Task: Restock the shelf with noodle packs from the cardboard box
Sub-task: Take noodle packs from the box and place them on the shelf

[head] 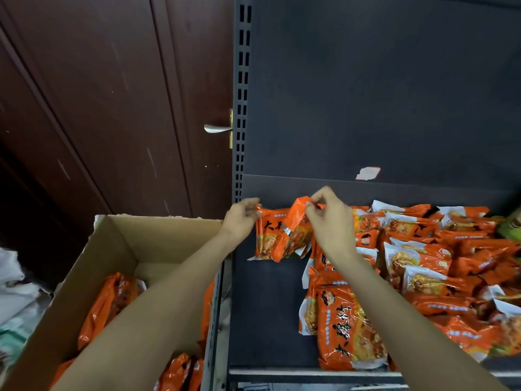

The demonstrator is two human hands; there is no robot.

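Observation:
Two orange noodle packs stand at the back left of the dark shelf (267, 306). My left hand (241, 218) pinches the top left corner of the flat orange pack (267, 238). My right hand (328, 221) pinches the top edge of a second, tilted pack (297, 221) that leans over the first. To the right lies a heap of several orange packs (439, 255), and one pack (346, 331) lies near the shelf's front edge. The open cardboard box (93, 261) at lower left holds more orange packs (110, 303).
A dark wooden door with a metal handle (217, 128) rises behind the box. The shelf's slotted upright (242, 108) stands between door and back panel. White bags (14, 280) lie at far left. A green pack (510, 227) peeks in at right.

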